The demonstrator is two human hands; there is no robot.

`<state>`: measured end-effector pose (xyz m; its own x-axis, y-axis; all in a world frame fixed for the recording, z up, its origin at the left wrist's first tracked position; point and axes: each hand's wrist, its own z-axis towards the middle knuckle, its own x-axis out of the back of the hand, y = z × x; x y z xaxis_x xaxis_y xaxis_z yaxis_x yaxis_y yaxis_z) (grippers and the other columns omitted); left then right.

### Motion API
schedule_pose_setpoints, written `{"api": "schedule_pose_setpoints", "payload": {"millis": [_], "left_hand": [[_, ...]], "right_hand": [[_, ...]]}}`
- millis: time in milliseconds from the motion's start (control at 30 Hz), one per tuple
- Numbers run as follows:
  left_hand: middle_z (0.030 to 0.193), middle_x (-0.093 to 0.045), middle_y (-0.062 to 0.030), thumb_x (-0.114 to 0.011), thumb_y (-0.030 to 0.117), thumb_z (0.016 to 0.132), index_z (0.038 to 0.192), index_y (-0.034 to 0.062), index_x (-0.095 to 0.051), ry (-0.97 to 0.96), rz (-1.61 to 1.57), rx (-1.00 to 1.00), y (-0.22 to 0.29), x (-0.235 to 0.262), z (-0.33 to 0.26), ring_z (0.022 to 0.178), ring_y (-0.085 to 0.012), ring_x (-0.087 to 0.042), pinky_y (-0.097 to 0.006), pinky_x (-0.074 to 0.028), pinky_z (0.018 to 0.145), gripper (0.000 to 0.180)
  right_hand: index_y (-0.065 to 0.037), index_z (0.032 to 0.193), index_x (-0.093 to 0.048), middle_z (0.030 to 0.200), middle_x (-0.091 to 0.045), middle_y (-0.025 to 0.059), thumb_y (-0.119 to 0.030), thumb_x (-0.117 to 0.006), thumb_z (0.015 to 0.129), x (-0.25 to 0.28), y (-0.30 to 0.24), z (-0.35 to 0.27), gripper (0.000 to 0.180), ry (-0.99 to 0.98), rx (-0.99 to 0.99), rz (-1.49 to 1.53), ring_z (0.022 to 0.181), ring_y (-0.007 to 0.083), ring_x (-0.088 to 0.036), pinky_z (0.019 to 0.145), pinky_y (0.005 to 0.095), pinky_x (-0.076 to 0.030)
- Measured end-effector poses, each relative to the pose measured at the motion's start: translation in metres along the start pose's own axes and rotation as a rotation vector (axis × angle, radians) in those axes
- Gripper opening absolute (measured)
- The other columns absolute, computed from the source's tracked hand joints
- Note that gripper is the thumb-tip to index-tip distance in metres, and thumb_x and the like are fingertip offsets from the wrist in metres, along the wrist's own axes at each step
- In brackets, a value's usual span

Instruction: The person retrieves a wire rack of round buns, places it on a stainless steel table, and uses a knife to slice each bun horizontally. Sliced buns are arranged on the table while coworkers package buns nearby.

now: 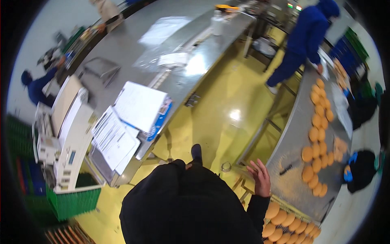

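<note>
My right hand [260,177] is held up with its fingers stretched out and holds nothing. It is close to the near left edge of a metal table [295,140] on my right. Along that table lie rows of round golden-brown cakes [313,134], and a dark-handled tool [285,170], perhaps a knife, rests among crumbs. Below my right hand, more round cakes [289,220] fill a tray. Of my left hand [188,166] only a sliver of skin shows at the end of the black sleeve; its fingers are hidden.
On the left, a long steel table [178,93] bears an open blue binder [159,122] and printed sheets [115,138]. A white machine [71,146] stands above a green crate [75,201]. A person in blue [306,36] leans at the right table; dark-clothed people work beyond it.
</note>
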<state>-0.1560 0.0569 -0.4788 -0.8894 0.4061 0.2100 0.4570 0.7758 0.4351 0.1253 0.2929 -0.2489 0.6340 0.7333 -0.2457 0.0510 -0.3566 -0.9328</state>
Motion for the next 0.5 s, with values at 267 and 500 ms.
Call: {"api": "schedule_pose_setpoints", "payload": {"millis": [267, 500], "left_hand": [[0.149, -0.04, -0.0175, -0.048, 0.046, 0.1, 0.148, 0.0071, -0.038, 0.128, -0.862, -0.446, -0.005, 0.072, -0.091, 0.139, -0.025, -0.036, -0.037, -0.03, 0.112, 0.062], [0.134, -0.058, -0.0088, -0.051, 0.044, 0.1, 0.136, 0.0031, -0.053, 0.396, -0.63, -0.131, -0.063, 0.05, -0.108, 0.125, -0.0203, -0.05, -0.034, -0.036, 0.108, 0.055]], "right_hand": [[-0.007, 0.143, -0.044, 0.137, -0.054, 0.011, -0.038, -0.054, 0.098, 0.054, 0.252, 0.156, 0.055, -0.027, -0.512, -0.354, 0.122, 0.0248, -0.054, 0.104, 0.0381, -0.04], [-0.004, 0.138, -0.05, 0.138, -0.055, 0.0106, -0.038, -0.05, 0.1, -0.072, 0.2, 0.208, 0.051, -0.514, -0.643, -0.546, 0.128, 0.0221, -0.05, 0.109, 0.0339, -0.035]]}}
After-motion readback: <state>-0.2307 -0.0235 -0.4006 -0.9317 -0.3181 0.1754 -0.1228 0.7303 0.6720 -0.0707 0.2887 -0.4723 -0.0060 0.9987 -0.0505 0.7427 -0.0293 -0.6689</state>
